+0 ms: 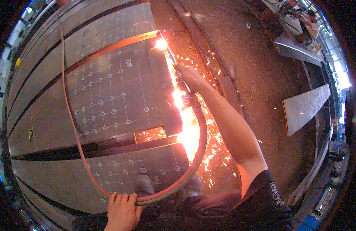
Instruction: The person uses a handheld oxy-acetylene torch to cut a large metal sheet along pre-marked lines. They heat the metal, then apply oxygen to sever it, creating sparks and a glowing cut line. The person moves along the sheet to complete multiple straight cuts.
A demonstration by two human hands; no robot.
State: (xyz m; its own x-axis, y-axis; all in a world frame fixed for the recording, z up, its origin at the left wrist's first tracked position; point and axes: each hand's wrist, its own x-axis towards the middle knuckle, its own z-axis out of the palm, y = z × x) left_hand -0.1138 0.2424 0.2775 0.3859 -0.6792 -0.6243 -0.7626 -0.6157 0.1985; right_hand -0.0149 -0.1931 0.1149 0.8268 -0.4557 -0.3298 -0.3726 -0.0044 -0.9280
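Note:
My right hand [190, 77] is closed around a cutting torch [171, 54], its tip at the far right corner of a steel plate [143, 77]. A bright flame [161, 44] burns at that tip. Glare and sparks run down along the plate's right edge and hide part of it. Chalk lines and small circles mark the plate. From the torch's rear a red and green hose [203, 134] loops toward me. My left hand [123, 211] has its fingers wrapped over the hose near the lower edge of the view.
More marked plates [120, 161] lie nearer and farther, with dark gaps between them. Sparks scatter over the brown floor [247, 77] at right. Loose metal plates [307, 106] lie farther right. Another person [309, 29] is at the far right. The hose continues across the plates at left.

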